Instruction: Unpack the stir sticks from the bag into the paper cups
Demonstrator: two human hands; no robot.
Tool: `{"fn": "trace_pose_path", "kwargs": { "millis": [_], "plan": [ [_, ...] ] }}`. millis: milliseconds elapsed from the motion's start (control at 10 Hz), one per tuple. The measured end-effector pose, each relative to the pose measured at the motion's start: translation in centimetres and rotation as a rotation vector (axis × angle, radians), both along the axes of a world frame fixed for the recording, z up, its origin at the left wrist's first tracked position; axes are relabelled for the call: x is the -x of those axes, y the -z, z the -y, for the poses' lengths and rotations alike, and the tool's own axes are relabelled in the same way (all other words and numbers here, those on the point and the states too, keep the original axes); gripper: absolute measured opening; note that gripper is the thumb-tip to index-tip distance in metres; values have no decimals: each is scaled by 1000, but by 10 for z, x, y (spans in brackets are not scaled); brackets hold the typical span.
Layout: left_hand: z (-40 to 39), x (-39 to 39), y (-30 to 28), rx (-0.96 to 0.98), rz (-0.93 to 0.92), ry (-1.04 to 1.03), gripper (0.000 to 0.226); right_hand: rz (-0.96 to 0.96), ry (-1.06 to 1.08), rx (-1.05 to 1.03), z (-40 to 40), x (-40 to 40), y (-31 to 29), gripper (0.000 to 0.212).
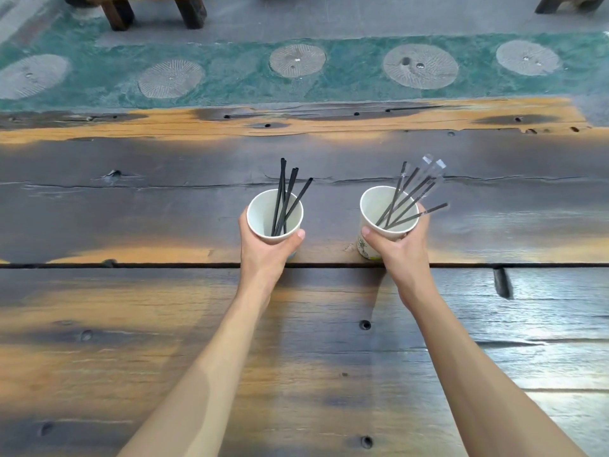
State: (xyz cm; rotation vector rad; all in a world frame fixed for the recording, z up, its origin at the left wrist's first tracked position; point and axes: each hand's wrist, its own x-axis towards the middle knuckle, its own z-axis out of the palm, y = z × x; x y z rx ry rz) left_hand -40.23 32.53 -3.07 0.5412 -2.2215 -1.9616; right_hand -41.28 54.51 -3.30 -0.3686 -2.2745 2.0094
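Two white paper cups stand on the wooden table. My left hand (263, 252) grips the left cup (263, 212), which holds several bare black stir sticks (287, 196) leaning to the far right. My right hand (400, 250) grips the right cup (375, 206), which has a green print on its side. Inside the right cup lean several black stir sticks in clear wrappers (410, 196), their tips fanning out to the upper right. No bag is in view.
The dark, worn wooden table (164, 308) has a long gap between planks just behind my wrists and several holes. Beyond its far edge lies a green floor strip with round stone discs (420, 65). Wooden furniture legs (151, 11) stand at the top left.
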Motion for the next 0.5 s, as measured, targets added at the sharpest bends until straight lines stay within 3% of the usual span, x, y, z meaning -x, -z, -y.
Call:
{"fn": "trace_pose_path", "kwargs": {
  "millis": [300,500],
  "plan": [
    [3,-5,5,-58,-21,-4,94,-2,-23,52,-1,-10,5,83],
    [4,-24,-8,14,19,-36,100,6,-24,10,-2,-30,-6,92]
  ]
}}
